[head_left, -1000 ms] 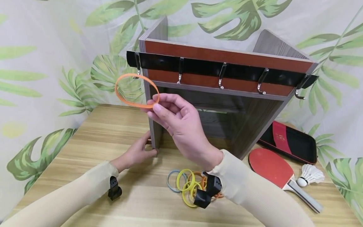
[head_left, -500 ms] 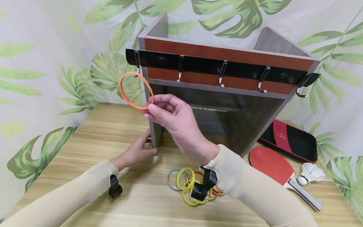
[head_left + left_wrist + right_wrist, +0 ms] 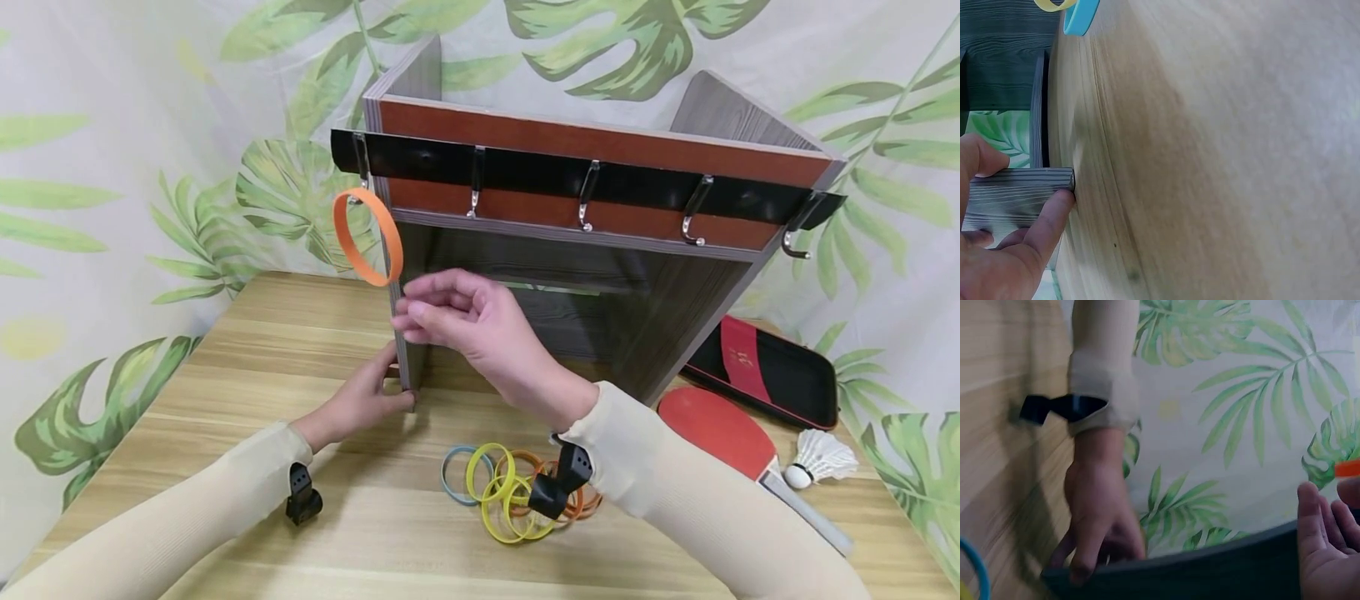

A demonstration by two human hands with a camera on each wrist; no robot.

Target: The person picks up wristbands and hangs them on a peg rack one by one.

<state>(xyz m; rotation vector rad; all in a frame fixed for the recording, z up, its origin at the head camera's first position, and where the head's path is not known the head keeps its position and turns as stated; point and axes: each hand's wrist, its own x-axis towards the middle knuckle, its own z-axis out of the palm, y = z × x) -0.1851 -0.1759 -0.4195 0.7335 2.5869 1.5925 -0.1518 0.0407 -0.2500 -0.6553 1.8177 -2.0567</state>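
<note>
Band (image 3: 392,242), orange: we find it hanging as a tilted loop from the leftmost hook (image 3: 361,154) of the black rail (image 3: 427,158), which runs across the front of the shelf unit (image 3: 540,125). Along the same rail we count four further hooks. We locate the right hand (image 3: 483,321) just beside the lower edge of the loop; its fingers are loosely curled and it grasps nothing. In the right wrist view we see only a short orange section, close to the fingertips.

We locate the left hand (image 3: 360,400) low on the left side panel (image 3: 1004,206) of the unit. It grips this panel, with digits on both faces and one tip at the lower front corner, near the table (image 3: 300,333).

In front of the unit we note a pile of loose bands (image 3: 486,518) in yellow, blue and orange, partly covered by the right wrist's black camera (image 3: 550,497). To the right of the unit we identify the open case (image 3: 802,383), the red paddle (image 3: 716,429) in front of it and the shuttlecock (image 3: 825,457) beside the paddle. Behind everything we see the leaf-patterned backdrop (image 3: 150,75).
</note>
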